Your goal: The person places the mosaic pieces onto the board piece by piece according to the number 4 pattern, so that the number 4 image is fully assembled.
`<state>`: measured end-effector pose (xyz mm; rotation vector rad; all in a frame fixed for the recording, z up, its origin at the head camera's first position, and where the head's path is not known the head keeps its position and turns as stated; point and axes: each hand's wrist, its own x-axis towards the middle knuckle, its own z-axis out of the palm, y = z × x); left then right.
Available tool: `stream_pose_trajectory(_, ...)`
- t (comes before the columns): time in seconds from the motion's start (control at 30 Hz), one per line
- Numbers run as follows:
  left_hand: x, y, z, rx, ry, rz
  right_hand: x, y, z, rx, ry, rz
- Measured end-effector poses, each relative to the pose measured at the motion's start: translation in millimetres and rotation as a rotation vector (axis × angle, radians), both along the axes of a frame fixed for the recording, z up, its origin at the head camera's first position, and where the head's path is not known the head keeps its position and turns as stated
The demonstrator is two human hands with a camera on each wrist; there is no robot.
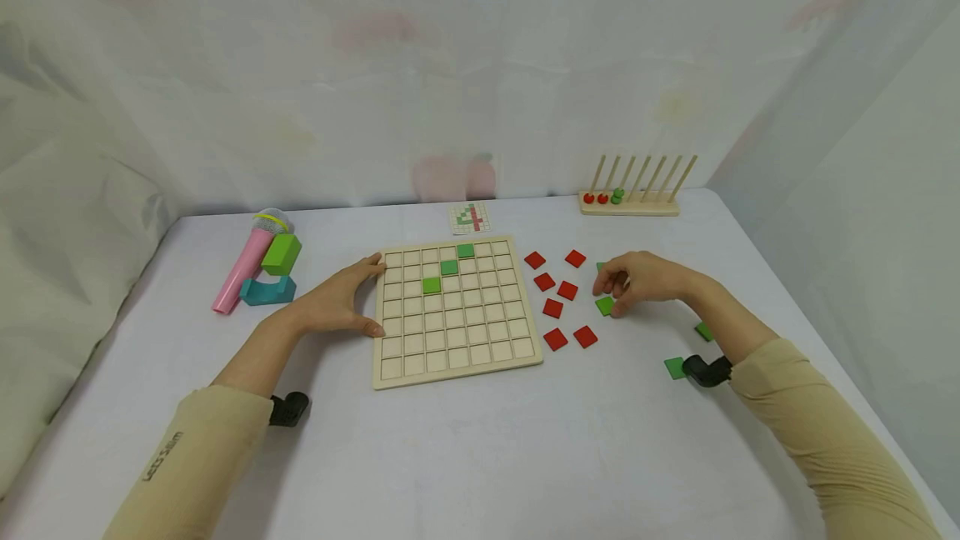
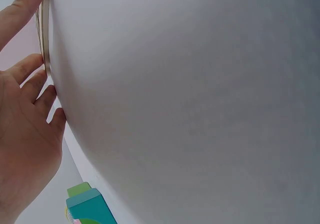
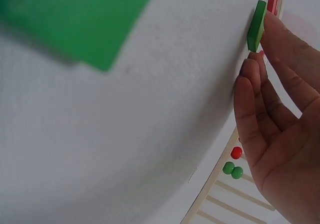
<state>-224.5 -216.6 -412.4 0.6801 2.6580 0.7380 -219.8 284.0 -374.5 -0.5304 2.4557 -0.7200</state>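
Left hand [image 1: 336,298] lies spread against the board [image 1: 455,318]; right hand [image 1: 643,277] touches a green tile [image 1: 603,305] (pinched? can't tell). Looks like pickup, calling for a secure pinch.

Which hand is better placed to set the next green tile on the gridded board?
Probably the right hand: it is right at a loose green tile. The left hand touches the left edge of the gridded board, on the opposite side from that tile.
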Motion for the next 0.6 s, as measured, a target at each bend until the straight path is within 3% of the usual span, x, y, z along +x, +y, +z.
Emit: stream_pose_trajectory(0.6, -0.2, -0.4, 1.2, 0.004, -0.003, -0.009, 0.4, -1.1, -2.0, 0.004, 0.026, 0.016)
